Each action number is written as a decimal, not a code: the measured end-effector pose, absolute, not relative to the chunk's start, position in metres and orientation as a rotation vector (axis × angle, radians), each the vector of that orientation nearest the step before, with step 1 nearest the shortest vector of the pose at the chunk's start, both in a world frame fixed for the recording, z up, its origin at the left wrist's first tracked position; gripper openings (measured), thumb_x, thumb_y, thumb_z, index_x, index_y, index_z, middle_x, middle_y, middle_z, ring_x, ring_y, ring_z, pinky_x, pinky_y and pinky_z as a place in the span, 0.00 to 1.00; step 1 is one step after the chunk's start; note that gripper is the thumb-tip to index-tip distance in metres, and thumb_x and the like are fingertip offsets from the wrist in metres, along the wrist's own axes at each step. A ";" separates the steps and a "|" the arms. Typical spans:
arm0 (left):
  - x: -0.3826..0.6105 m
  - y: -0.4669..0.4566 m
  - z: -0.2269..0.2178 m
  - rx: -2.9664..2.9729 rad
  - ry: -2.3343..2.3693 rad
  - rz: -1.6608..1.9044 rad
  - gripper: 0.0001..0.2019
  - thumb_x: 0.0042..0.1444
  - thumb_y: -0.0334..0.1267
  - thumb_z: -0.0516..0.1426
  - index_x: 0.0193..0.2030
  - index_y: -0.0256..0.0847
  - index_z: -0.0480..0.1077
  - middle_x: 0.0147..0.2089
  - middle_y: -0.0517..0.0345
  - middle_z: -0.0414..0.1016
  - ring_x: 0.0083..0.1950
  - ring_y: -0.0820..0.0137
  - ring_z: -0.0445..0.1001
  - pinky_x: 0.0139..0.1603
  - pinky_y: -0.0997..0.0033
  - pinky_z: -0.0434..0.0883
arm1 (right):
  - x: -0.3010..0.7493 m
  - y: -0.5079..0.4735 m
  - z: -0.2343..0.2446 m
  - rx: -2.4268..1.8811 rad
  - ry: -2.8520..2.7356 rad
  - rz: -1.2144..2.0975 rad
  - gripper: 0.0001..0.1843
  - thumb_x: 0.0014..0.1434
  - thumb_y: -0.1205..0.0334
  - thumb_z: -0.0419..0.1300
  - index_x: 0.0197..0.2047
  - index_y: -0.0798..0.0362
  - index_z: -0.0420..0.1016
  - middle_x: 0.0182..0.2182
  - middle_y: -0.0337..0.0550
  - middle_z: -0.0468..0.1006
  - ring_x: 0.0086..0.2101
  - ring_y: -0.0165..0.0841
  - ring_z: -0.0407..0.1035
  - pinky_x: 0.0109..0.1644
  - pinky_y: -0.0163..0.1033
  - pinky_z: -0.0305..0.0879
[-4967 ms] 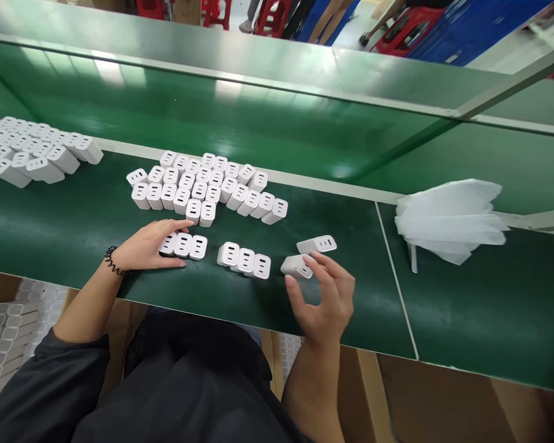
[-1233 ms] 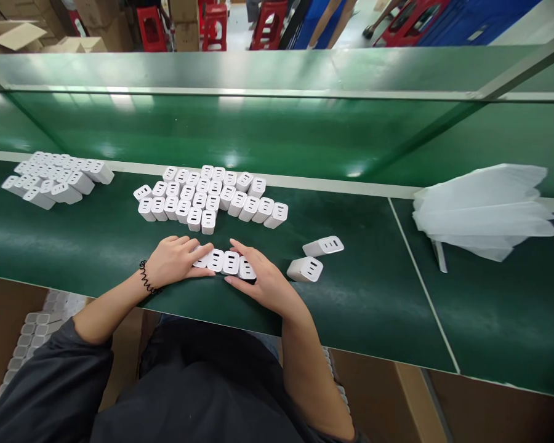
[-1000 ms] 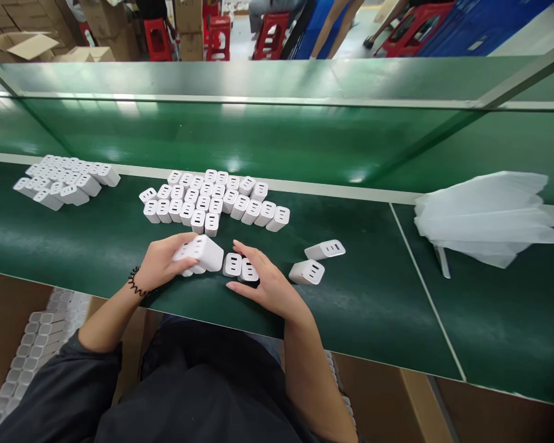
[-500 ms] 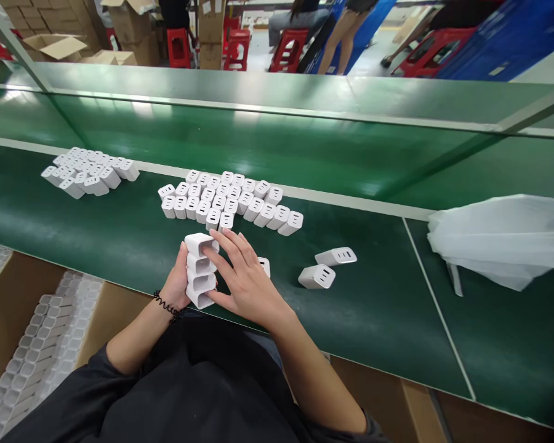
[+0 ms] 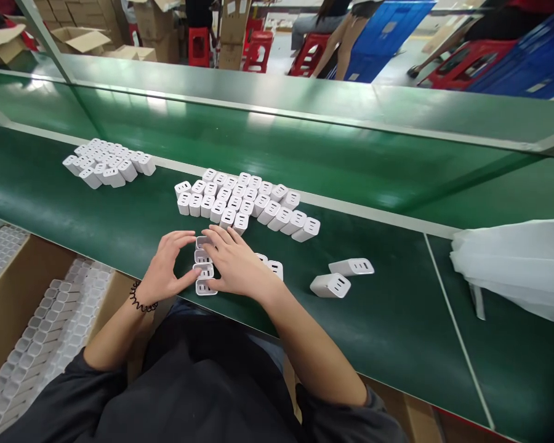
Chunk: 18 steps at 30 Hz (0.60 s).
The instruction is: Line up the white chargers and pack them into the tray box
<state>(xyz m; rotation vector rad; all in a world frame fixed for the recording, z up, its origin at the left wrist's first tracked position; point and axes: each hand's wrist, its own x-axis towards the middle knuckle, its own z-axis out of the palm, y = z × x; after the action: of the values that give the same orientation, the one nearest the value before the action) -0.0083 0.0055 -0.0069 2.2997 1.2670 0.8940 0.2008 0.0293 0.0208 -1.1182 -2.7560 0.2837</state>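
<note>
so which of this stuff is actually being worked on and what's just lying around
In hand: left hand, right hand, both flat against the column of chargers between them.
Lying about: two loose chargers, middle cluster, far cluster, plastic bags, boxed chargers.

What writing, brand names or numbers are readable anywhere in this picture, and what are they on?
No text here can be read.
On the white chargers: only port slots show, no print.
On the cardboard boxes: marks too small to read.
On the blue crates: pale labels, blurred.
</note>
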 end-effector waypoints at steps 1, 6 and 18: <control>-0.010 0.005 -0.005 2.313 1.226 0.844 0.26 0.60 0.44 0.58 0.62 0.43 0.57 0.64 0.44 0.64 0.68 0.55 0.59 0.67 0.44 0.63 | 0.202 0.028 0.023 -1.126 -2.753 0.308 0.36 0.50 0.54 0.70 0.59 0.60 0.69 0.65 0.63 0.63 0.66 0.56 0.53 0.69 0.63 0.53; -0.006 0.004 0.001 2.398 1.120 0.691 0.36 0.54 0.45 0.62 0.65 0.42 0.51 0.65 0.42 0.62 0.73 0.51 0.49 0.69 0.44 0.62 | 0.239 0.017 0.045 -1.064 -2.574 0.423 0.39 0.60 0.44 0.62 0.69 0.50 0.57 0.67 0.53 0.61 0.67 0.50 0.54 0.69 0.60 0.56; 0.004 0.005 0.000 2.444 1.185 0.603 0.36 0.46 0.44 0.63 0.63 0.41 0.58 0.60 0.48 0.69 0.67 0.56 0.62 0.75 0.51 0.50 | 0.327 -0.033 0.004 -1.339 -2.083 0.082 0.28 0.62 0.56 0.60 0.65 0.31 0.65 0.52 0.41 0.79 0.43 0.49 0.78 0.47 0.55 0.76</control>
<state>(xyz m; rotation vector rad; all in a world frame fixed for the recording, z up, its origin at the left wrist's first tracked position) 0.0045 0.0052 0.0001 2.4441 1.1846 0.6031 0.3273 -0.0327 0.0036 -1.3393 -2.0834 0.0815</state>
